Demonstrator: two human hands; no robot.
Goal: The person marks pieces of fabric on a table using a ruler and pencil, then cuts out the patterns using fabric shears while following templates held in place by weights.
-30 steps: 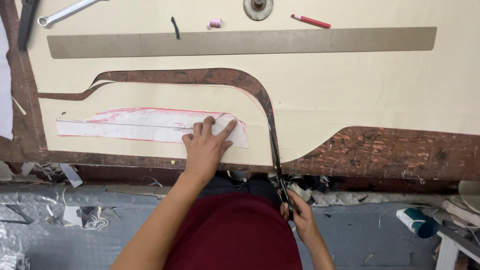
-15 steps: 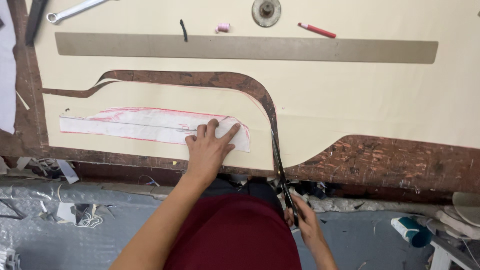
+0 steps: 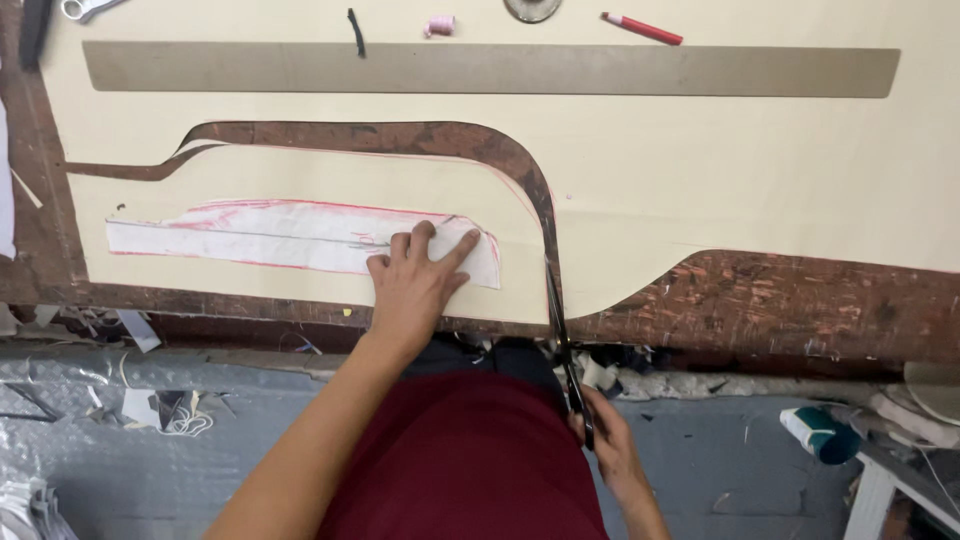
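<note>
Head view: since a second ago the scissors [image 3: 560, 340] have advanced slightly up the curved cut in the cream sheet [image 3: 700, 170]. The left hand [image 3: 415, 280] still lies flat, fingers spread, on the one white pattern piece [image 3: 290, 237] edged in red. The right hand [image 3: 610, 450] stays closed around the scissors' handles at the bench [image 3: 800, 300] edge. Farther back lie one long grey strip [image 3: 490, 68], one red pencil [image 3: 641, 28], and one small pink spool [image 3: 440, 25].

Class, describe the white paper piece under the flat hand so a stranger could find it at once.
Start at the large cream sheet covering the worktable. Near its lower left edge, under the left hand, lies the long white pattern piece. Only it has red-chalked edges.
</note>
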